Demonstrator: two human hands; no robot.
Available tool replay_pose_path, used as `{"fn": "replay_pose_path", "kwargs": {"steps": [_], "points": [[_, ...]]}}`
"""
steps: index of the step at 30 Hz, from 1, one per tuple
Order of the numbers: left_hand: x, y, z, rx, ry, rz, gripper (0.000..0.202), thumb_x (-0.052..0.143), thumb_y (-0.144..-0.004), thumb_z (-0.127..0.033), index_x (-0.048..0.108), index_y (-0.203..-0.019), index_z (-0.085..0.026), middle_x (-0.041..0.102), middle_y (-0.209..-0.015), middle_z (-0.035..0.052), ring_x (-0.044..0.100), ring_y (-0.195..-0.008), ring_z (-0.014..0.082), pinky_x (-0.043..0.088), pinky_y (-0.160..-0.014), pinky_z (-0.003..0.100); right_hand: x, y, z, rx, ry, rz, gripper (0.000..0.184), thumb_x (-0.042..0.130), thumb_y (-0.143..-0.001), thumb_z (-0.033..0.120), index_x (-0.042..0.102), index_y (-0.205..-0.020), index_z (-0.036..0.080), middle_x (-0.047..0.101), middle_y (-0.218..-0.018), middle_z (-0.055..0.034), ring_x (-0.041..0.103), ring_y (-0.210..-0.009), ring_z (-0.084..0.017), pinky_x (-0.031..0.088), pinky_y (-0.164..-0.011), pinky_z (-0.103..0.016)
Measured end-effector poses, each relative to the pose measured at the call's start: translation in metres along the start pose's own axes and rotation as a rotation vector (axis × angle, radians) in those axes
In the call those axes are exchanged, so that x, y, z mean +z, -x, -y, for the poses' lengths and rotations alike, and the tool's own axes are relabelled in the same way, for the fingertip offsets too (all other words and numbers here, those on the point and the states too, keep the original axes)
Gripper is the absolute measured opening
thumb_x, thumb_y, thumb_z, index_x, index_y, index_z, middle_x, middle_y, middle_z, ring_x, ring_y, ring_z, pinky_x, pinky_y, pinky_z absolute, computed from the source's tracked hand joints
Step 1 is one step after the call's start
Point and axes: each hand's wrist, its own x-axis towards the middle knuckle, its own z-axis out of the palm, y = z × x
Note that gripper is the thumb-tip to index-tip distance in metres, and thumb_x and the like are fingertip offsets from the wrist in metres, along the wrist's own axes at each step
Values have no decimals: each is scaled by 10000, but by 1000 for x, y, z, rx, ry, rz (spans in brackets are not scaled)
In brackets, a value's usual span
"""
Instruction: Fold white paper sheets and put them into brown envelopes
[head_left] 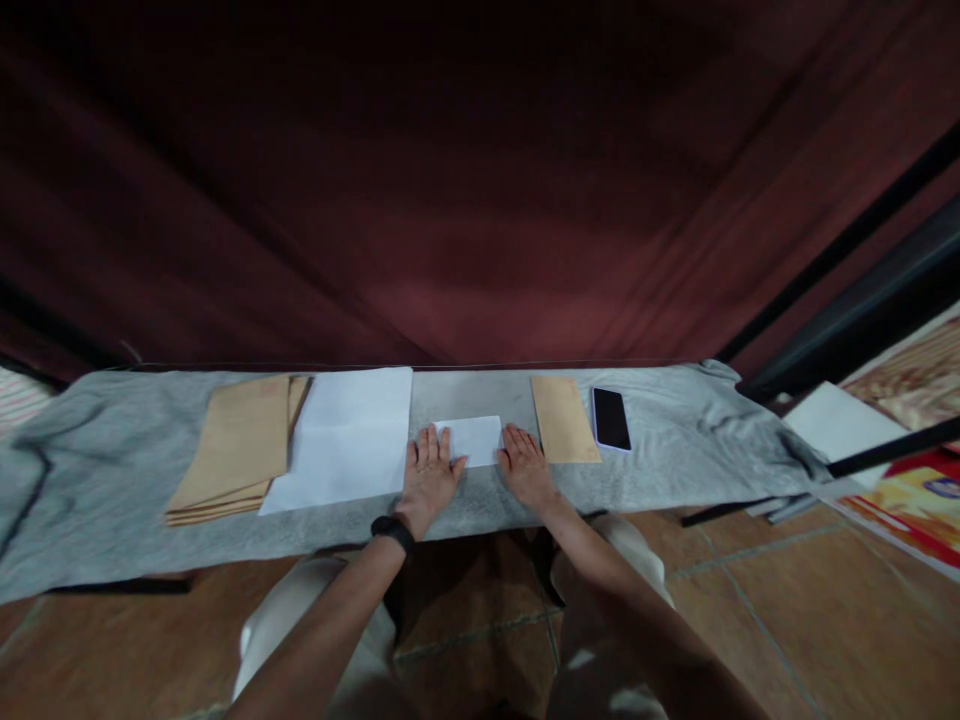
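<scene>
Items on the bench, as seen from beside the seated person; clock directions are taken from the folded paper.

1. Folded paper (474,438): small, white, lying flat on the grey cloth (112,470) near the middle of the bench.
2. Left hand (429,478): at 7 o'clock. The palm is down and the fingers are spread flat, with the tips resting on the paper's near left corner. It grips nothing. A black wristband (393,530) is on the wrist.
3. Right hand (525,468): at 5 o'clock. It is also flat and open, with its fingers at the paper's right edge (whether they press on the paper or only meet it, I cannot tell). It holds nothing.
4. White sheets (351,438): at 9 o'clock, large, just beside the folded paper. The left hand touches their near right edge.
5. Stack of brown envelopes (236,445): further out at 9 o'clock, slightly fanned, partly under the white sheets.
6. Single brown envelope (564,420): at 3 o'clock, near the right hand's knuckles.
7. Phone (610,418): beyond that envelope at 3 o'clock, just beside it, with a dark screen facing up.
8. Dark red curtain (450,200): at 12 o'clock, hanging behind the whole bench.
9. Tiled floor (750,600): at 6 o'clock, brown, under the person's knees.
</scene>
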Motion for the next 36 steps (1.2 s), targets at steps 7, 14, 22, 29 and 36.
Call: {"fn": "replay_pose_path", "kwargs": {"steps": [7,14,22,29,36], "points": [[6,-2,2,6,77,-86,634,280,-1009,-374,379,-1512,-1,360,-1596,231,278,-1522,309,266,-1225,507,-8,-9,15,-151,-79,-5,515,343,-1052,280,397,-1549,156,392,-1600,-82,359,-1484,-215,285,-1234,-445],[9,-23,-20,87,101,-30,594,228,-1002,-265,350,-1536,-35,342,-1619,180,254,-1533,248,233,-1248,466,0,-18,27,-178,-76,60,496,334,-1064,306,428,-1533,176,406,-1591,-67,370,-1478,-195,263,-1248,-422],[25,-20,-16,28,104,-118,622,284,-989,-307,315,-1550,-40,335,-1611,214,270,-1527,279,273,-1225,504,7,-18,9,-100,-48,48,522,376,-1060,350,416,-1533,132,379,-1596,-97,365,-1481,-217,254,-1249,-424],[27,-11,-11,-61,124,-182,650,270,-1003,-374,349,-1525,5,396,-1564,259,333,-1498,316,320,-1199,531,7,-17,-1,-67,-56,16,515,389,-1054,329,418,-1535,149,405,-1582,-90,404,-1460,-235,279,-1226,-445],[22,2,-13,-70,99,-206,652,276,-1011,-397,391,-1498,21,438,-1533,276,400,-1461,331,363,-1175,532,7,-18,-2,-51,-32,54,517,388,-1039,304,441,-1521,123,399,-1586,-99,402,-1459,-250,268,-1224,-442]]}}
